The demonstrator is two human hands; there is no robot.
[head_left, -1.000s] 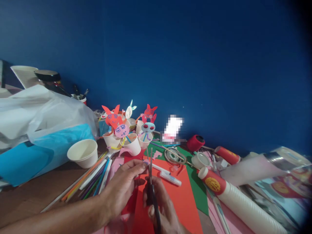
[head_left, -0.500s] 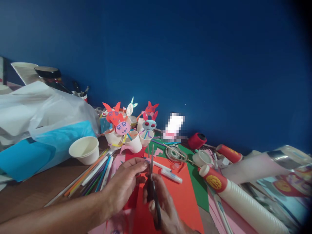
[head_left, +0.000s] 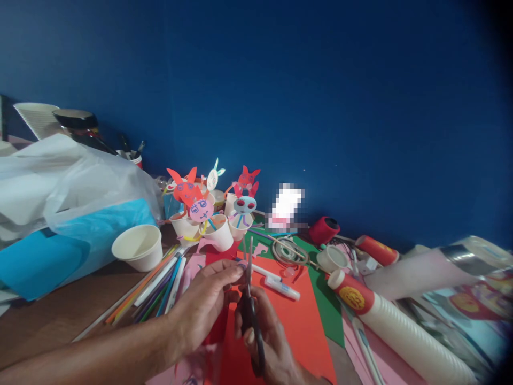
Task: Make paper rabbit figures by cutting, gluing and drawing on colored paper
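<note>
Just changed: very little; over the last second my hands and the scissors (head_left: 249, 293) have kept nearly the same pose, and the whole view has shifted slightly.
Meaning for the cutting: I judge the work is at a fine, slow point, with no cut clearly finished; the blades are too blurred to tell whether they have bitten further.
Scissors, where: in front of me, above the orange-red sheet (head_left: 296, 334), near the capped marker (head_left: 281, 289).
Scissors, pointing: tips away from me, towards the paper cups (head_left: 219, 235) and the wall; the black handles come back towards me.
Scissors, long axis: nearly straight ahead, leaning slightly left at the tips, with a narrow gap between the blades.
Right hand (head_left: 270, 326): my fingers are wrapped round the handles.
Left hand (head_left: 214, 286): I pinch a small pink paper piece (head_left: 241, 264) between thumb and fingers; purple marks show on it.
Pink paper piece, where: right at the blades; my fingers hide most of it, so I cannot tell its direction or long axis.
</note>
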